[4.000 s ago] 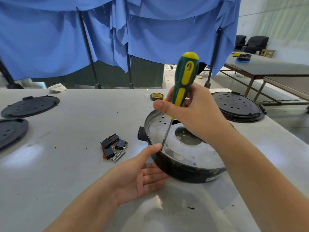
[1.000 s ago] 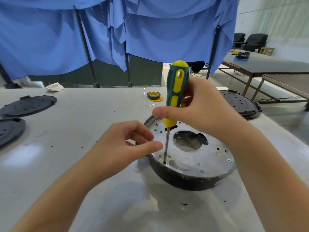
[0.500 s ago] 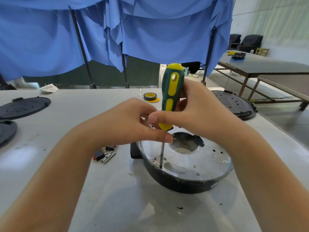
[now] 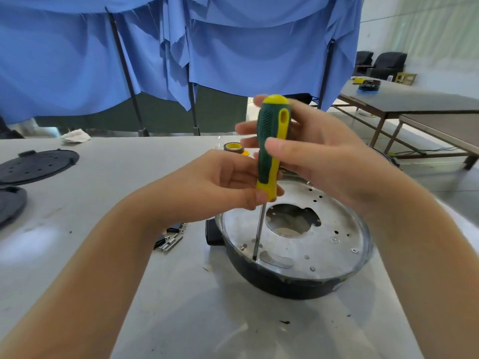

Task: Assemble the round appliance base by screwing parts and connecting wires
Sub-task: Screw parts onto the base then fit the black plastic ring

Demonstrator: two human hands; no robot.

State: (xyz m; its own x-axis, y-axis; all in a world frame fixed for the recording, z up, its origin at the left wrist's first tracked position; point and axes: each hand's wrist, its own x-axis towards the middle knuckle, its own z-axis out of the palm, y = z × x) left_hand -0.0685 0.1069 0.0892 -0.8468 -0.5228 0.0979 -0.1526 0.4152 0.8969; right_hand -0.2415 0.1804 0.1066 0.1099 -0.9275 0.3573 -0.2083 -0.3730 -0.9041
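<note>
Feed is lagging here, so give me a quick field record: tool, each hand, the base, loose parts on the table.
tool: green and yellow screwdriver, upright, tip down on the metal plate near its front-left edge
left hand: pinches the lower end of the handle
right hand: fingers straight around the upper handle, grip loose
base: round appliance base, black shell, silver plate on top with a central opening
loose parts: small connectors left of the base; tape roll behind
</note>
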